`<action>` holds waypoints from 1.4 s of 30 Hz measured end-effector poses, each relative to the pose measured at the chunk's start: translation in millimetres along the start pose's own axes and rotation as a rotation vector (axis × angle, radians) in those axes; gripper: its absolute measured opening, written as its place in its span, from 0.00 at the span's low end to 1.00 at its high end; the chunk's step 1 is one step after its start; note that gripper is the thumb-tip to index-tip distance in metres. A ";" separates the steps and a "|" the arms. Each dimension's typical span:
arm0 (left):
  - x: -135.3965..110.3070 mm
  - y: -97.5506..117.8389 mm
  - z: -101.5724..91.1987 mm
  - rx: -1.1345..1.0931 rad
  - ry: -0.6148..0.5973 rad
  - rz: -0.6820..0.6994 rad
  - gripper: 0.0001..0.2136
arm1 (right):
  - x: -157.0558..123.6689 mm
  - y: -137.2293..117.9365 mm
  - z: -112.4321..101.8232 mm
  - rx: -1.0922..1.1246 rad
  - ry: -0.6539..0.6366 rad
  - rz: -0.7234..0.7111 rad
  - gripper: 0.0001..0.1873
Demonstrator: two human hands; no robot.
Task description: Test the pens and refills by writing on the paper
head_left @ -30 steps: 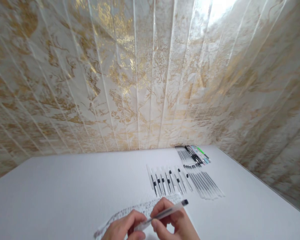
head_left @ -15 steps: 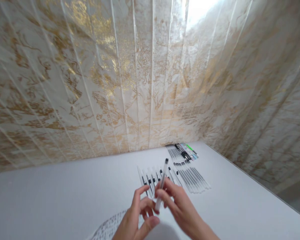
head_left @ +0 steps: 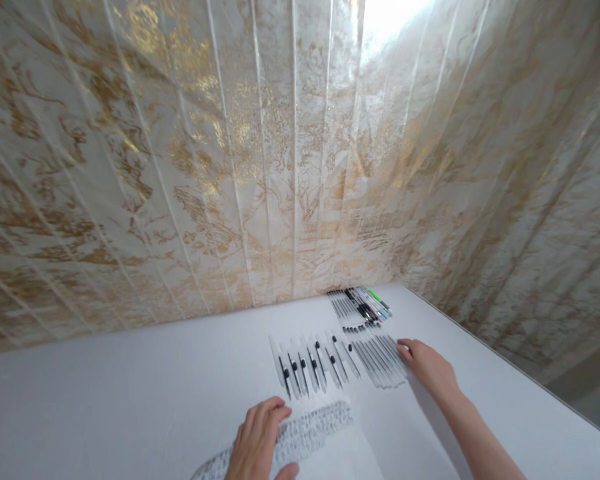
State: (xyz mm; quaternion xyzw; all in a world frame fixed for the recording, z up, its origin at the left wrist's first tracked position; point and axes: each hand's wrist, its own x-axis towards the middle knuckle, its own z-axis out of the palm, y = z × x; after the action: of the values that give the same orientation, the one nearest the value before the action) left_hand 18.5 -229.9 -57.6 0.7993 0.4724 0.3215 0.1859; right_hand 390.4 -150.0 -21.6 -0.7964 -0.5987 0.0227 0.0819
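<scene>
My left hand (head_left: 257, 437) hovers over or rests on a sheet covered in dark handwriting (head_left: 315, 430); its fingers are slightly bent, thumb apart, and it holds nothing. At the right end of a row of slim grey-and-clear pen tubes (head_left: 380, 360), my right hand (head_left: 430, 370) has its fingertips pinched together. Whatever may be between them is too small to make out. Left of that row lie separated pen parts (head_left: 305, 367): clear barrels, dark thin pieces and small black caps, laid side by side.
Behind the tubes is a line of small black caps (head_left: 360, 327). Farther back lie more thin grey sticks (head_left: 343, 307) and assorted pens (head_left: 367, 307), including a green one (head_left: 373, 294). The white table (head_left: 105, 387) meets a gold-patterned sheet (head_left: 230, 200) at its back edge.
The clear black-ended pen held up in my right hand is no longer visible there. That hand has moved right to the tube row. My left hand has shifted left and down, uncovering the written sheet.
</scene>
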 end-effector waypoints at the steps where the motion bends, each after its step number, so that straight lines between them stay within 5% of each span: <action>1: 6.1 3.4 -6.7 -0.013 0.021 -0.031 0.18 | 0.8 -1.0 0.7 -0.001 -0.006 -0.005 0.20; 6: 50.4 14.6 -37.7 0.032 -0.064 -0.259 0.15 | 3.7 -0.8 1.0 0.011 -0.001 -0.006 0.21; 12: 94.7 13.1 -25.6 0.352 -0.189 -0.302 0.19 | 2.7 0.3 -2.7 0.065 0.053 0.001 0.19; 20: 90.6 14.0 -18.9 0.442 -0.237 -0.305 0.16 | 5.4 -10.2 -14.7 0.200 0.101 -0.102 0.20; 24: 88.3 12.6 -19.5 0.466 -0.274 -0.300 0.18 | -8.4 -48.8 -24.7 0.285 0.092 -0.259 0.20; 28: 91.5 11.0 -27.1 0.483 -0.306 -0.315 0.20 | -34.6 -113.4 -35.8 0.366 -0.031 -0.481 0.16; 34: 86.3 5.7 -54.8 0.526 -0.323 -0.434 0.21 | -53.3 -195.8 -30.3 0.291 -0.181 -0.505 0.10; 42: 79.9 6.4 -63.3 0.554 -0.356 -0.577 0.19 | -46.3 -222.1 -19.0 0.372 -0.200 -0.509 0.09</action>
State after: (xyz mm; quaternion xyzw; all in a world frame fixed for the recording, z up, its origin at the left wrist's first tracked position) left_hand 6.6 -163.5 19.1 0.6973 0.7053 -0.0251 0.1251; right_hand 169.0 -136.5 29.2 -0.5867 -0.7691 0.1885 0.1697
